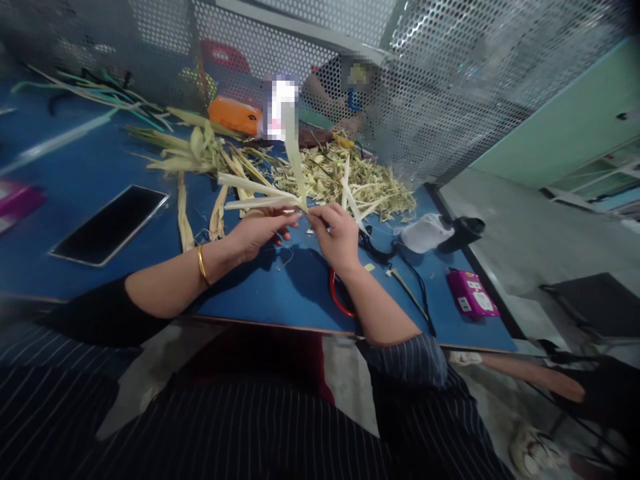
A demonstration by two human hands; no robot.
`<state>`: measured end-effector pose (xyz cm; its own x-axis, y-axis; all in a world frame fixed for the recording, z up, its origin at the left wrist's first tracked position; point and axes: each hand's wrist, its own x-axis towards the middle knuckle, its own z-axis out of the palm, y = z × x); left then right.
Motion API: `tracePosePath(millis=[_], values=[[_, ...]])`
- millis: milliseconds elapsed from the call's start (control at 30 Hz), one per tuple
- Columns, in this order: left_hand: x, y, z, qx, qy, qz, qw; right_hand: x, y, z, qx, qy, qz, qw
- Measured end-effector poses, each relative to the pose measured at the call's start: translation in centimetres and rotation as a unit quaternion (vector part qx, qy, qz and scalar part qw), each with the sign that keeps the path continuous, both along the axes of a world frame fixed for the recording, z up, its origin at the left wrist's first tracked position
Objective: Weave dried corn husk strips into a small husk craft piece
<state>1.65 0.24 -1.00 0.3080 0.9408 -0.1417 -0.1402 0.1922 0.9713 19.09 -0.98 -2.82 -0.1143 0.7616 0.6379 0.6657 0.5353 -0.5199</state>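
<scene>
Pale corn husk strips [295,157] fan out above my hands, one upright and others pointing left. My right hand [336,237] pinches their gathered lower end between thumb and forefinger. Beside it, my left hand [265,230] has thumb and forefinger closed at the same gathered point, its other fingers loosely curled. A thin thread [286,257] shows on the table below. Partly hidden by my right forearm is a red loop [339,297], perhaps a scissors handle. Dried husk pieces [184,213] lie left of my hands.
A heap of shredded husk [370,183] lies behind my hands on the blue table [260,293]. Around it are a dark tablet or phone [110,223], an orange packet [235,117], a white object [425,233] and a purple pack [473,293]. Another person's arm [533,373] is at right.
</scene>
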Motion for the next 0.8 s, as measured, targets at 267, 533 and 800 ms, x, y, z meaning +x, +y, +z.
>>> tracePosePath(millis=[267,533,800], values=[[-0.3,0.0,-0.1,-0.041,-0.046,-0.113,0.992,-0.3,0.5,-1.0,-0.071,0.079,0.123,0.987],[0.0,0.2,-0.9,0.027,0.012,-0.037,0.999,-0.2,-0.5,0.5,0.058,0.078,0.017,0.995],[1.0,-1.0,-0.6,0.023,0.046,-0.098,0.994,-0.3,-0.8,0.6,0.096,-0.02,0.046,0.994]])
